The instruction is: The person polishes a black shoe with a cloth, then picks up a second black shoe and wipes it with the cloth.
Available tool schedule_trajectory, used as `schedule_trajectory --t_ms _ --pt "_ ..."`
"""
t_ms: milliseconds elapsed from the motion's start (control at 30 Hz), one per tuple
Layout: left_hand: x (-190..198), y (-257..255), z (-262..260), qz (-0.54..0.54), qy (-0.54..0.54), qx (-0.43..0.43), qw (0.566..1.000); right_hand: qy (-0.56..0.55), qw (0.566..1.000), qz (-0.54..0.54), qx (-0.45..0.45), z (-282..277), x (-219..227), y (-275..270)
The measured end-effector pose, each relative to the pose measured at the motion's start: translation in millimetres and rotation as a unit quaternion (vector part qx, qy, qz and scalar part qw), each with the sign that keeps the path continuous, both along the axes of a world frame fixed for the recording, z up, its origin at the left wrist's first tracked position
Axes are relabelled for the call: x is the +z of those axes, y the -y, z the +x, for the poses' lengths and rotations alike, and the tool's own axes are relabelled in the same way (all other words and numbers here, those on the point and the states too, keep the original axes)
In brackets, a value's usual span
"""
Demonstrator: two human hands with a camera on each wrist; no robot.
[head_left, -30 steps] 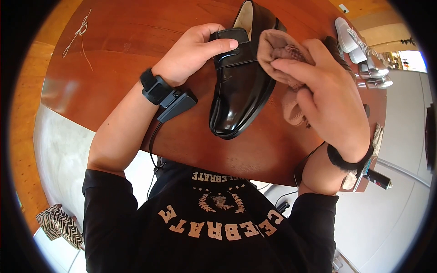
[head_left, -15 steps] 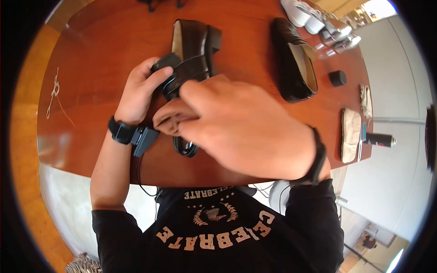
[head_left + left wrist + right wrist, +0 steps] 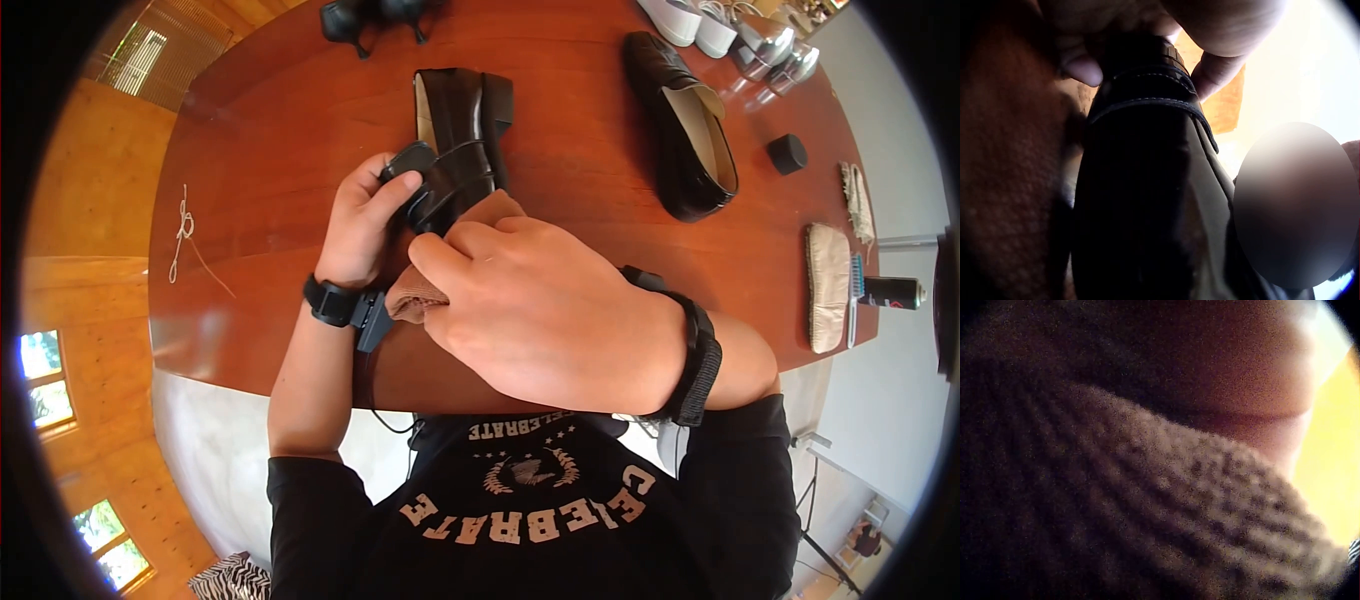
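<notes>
A black leather loafer (image 3: 462, 120) lies on the brown table with its toe toward the person. My left hand (image 3: 358, 222) grips it at the tongue, thumb on top; the left wrist view shows the same loafer (image 3: 1138, 187) from the toe end, fingers on both sides of the tongue. Bunched in my right hand (image 3: 560, 310) is a brown ribbed cloth (image 3: 418, 290), held across the front of the loafer. Hand and cloth hide the toe in the head view. The cloth's ribbing (image 3: 1210, 494) fills much of the right wrist view.
A second black loafer (image 3: 672, 125) stands to the right, near a small black round container (image 3: 787, 153). Farther right are a beige pad (image 3: 828, 290), a blue-bristled brush (image 3: 857, 275) and a spray can (image 3: 893, 292). White sneakers (image 3: 672, 20), silver shoes (image 3: 765, 50) and black heels (image 3: 345, 25) sit at the back.
My right hand has brought the cloth from the loafer's right side across to its front, over the toe. My left hand keeps its grip on the tongue. The head view has shifted.
</notes>
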State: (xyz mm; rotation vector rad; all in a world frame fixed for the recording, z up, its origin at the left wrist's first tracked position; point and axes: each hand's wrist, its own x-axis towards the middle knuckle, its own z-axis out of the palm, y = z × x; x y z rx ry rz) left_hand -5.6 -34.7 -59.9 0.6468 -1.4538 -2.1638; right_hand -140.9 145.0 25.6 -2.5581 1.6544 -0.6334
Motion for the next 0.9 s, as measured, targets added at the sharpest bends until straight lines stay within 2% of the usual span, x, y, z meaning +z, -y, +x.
schedule_trajectory --t_ms 500,900 --pt "-4.9 2.6 0.3 -0.012 0.012 -0.012 1.000 0.037 0.999 0.017 0.009 -1.6 -0.5 2.9" --pt "-7.8 2.0 -2.7 -0.021 0.002 -0.004 1.000 0.012 0.998 0.053 0.014 -5.9 7.3 6.0"
